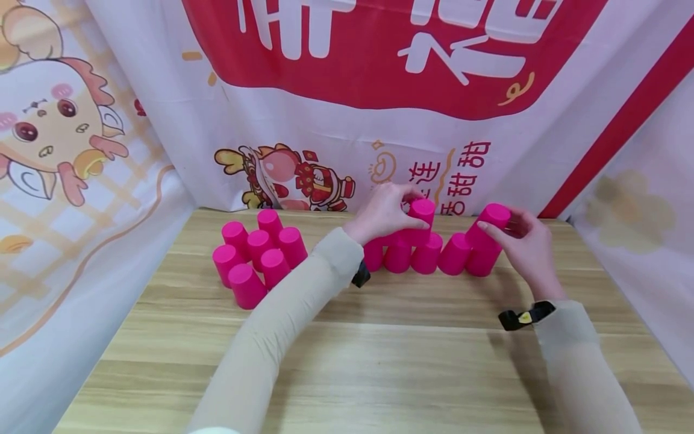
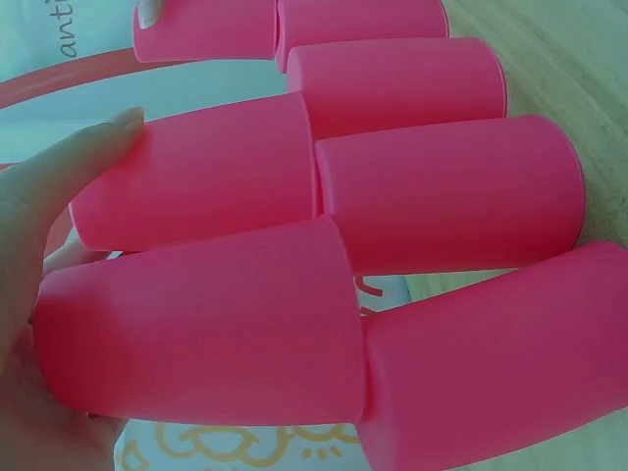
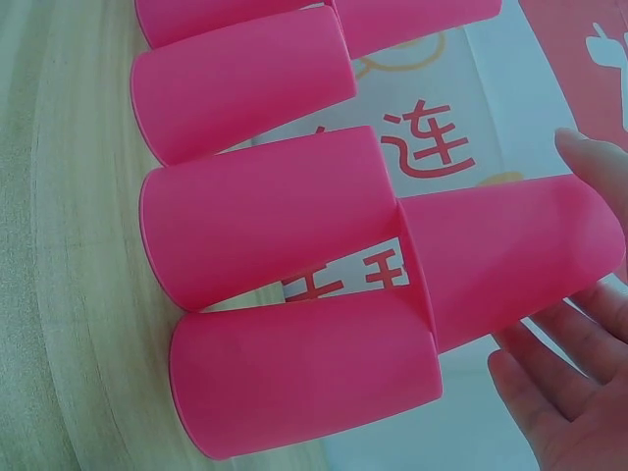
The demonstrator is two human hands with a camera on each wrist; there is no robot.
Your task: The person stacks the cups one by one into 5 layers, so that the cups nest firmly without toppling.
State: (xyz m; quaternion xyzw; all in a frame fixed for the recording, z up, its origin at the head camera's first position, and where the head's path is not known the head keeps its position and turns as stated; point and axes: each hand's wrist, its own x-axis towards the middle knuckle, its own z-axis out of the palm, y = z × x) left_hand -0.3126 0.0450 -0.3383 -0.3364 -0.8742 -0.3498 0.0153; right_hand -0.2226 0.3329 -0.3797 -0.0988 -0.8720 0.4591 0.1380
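A row of upside-down pink cups (image 1: 426, 254) stands on the table, with more pink cups on top as a second tier. My left hand (image 1: 386, 212) holds an upper pink cup (image 1: 422, 211) near its top, thumb on the near side. Another upper cup (image 2: 196, 334) is beside it in the left wrist view, mostly hidden by that hand in the head view. At the right end my right hand (image 1: 527, 244) holds an upper cup (image 3: 510, 255) between thumb and fingers. Its rim lies over the tops of the last two base cups (image 3: 304, 378).
Left of the row, a cluster of several upside-down pink cups (image 1: 247, 286) stands on the wooden table (image 1: 379, 374). A printed cloth backdrop (image 1: 336, 132) hangs right behind the row, and more cloth (image 1: 640, 223) borders the right side.
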